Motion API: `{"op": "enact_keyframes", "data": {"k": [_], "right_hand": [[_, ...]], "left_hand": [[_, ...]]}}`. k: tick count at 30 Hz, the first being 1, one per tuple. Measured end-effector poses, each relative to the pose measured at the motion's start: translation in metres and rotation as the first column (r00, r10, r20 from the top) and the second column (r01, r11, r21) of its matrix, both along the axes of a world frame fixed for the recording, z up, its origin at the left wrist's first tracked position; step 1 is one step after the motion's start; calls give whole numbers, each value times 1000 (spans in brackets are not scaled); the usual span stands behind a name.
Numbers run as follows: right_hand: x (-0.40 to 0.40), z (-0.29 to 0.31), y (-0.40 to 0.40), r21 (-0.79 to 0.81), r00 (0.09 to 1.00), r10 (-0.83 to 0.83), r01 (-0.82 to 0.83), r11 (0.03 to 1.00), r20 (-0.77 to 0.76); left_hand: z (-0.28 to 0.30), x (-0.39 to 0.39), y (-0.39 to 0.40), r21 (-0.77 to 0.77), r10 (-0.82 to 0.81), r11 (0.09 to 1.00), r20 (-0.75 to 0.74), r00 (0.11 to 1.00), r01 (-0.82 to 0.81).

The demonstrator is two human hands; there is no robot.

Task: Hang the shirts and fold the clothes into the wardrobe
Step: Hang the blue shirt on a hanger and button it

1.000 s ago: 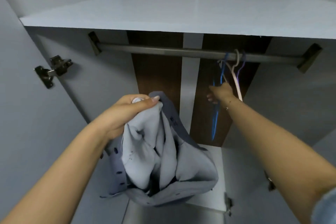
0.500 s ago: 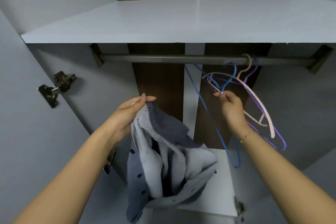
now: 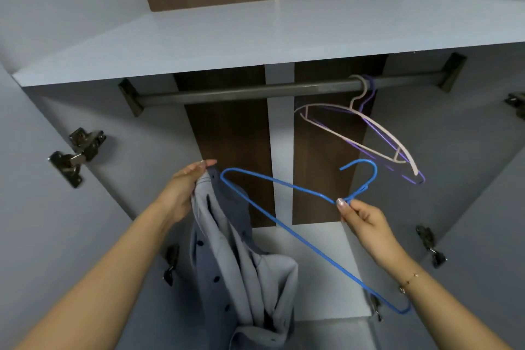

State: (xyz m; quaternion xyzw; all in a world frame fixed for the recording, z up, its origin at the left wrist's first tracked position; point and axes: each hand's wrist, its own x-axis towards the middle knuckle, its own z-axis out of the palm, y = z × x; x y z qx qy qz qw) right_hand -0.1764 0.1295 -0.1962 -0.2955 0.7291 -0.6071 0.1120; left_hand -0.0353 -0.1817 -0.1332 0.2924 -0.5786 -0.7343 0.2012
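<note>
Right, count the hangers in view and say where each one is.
3. The blue hanger is off the rail, pinched near its hook by the right hand. The pink hanger and purple hanger hang on the rail.

Soft matt cloth shirt, glossy coated-wire blue hanger, dull metal rail.

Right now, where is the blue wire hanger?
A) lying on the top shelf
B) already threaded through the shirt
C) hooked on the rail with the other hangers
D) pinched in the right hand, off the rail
D: the right hand pinches the blue wire hanger below its hook, clear of the rail, where only the pink hanger and purple hanger hang.
</note>
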Motion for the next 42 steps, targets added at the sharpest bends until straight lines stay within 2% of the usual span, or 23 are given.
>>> {"op": "enact_keyframes", "data": {"k": [3, 7, 10, 12, 13, 15, 16, 18, 20, 21, 22, 24, 25, 26, 27, 28, 30, 33, 34, 36, 38, 40, 42], "right_hand": [[10, -11, -3, 161, 997, 43, -32, 986, -68], [26, -29, -29, 352, 977, 143, -79, 932, -159], [41, -33, -61, 418, 950, 127, 4, 908, -286], [53, -35, -80, 394, 950, 50, 79, 916, -308], [56, -35, -86, 336, 967, -10, 99, 937, -255], [58, -34, -92, 121, 989, -129, 137, 983, -73], [57, -32, -93, 4, 987, -162, 162, 987, 7], [54, -25, -92, -142, 984, -165, 173, 975, 68], [47, -14, -90, -181, 994, -107, 107, 978, 14], [42, -9, -89, -167, 995, -73, 61, 984, -63], [37, -3, -89, -140, 986, -35, 12, 990, -162], [29, 9, -88, -83, 938, 29, -62, 995, -347], [26, 15, -88, -63, 907, 52, -86, 994, -418], [24, 23, -87, -48, 879, 70, -105, 993, -471], [22, 31, -86, -37, 858, 82, -116, 993, -507], [20, 38, -85, -28, 850, 85, -117, 993, -520], [13, 51, -83, 2, 861, 103, -117, 993, -497], [3, 65, -77, 86, 867, 179, -157, 984, -465], [0, 66, -75, 105, 851, 174, -140, 985, -496], [-4, 54, -65, 168, 773, 92, 19, 986, -627], [2, 25, -47, 171, 722, -39, 217, 961, -691], [21, -18, -26, 129, 739, -159, 316, 940, -654], [44, -66, -14, 201, 861, -204, 327, 923, -465]], "left_hand": [[5, 5, -4, -3, -35, 999, -3, 999, 35], [21, 3, 17, -64, -167, 984, -3, 986, 166], [35, 3, 49, -175, -285, 943, 13, 958, 283], [39, 6, 68, -278, -332, 901, 50, 942, 332], [39, 9, 75, -303, -317, 899, 53, 947, 317], [34, 20, 82, -319, -216, 925, 2, 976, 205], [29, 27, 81, -377, -162, 913, 15, 987, 156], [16, 41, 76, -523, -119, 822, 224, 967, 223], [8, 48, 72, -586, -74, 728, 449, 890, 356], [7, 49, 70, -656, -3, 663, 481, 876, 362], [9, 48, 67, -765, 87, 552, 447, 890, 331], [20, 40, 63, -936, 168, 199, 323, 931, 289], [27, 32, 62, -953, 146, 60, 302, 942, 296], [32, 23, 62, -942, 117, -2, 334, 935, 337], [36, 16, 63, -920, 98, -16, 389, 916, 393], [37, 9, 64, -903, 83, -10, 428, 900, 430], [35, -1, 66, -923, 34, 28, 385, 922, 384], [31, -11, 62, -938, -17, 151, 314, 949, 313], [29, -13, 59, -936, -22, 195, 295, 955, 293], [26, -17, 54, -927, -3, 292, 247, 969, 237], [23, -19, 50, -910, 28, 371, 210, 977, 185], [19, -17, 48, -894, 50, 420, 197, 979, 158], [16, -13, 49, -876, 66, 464, 179, 982, 129]]}}
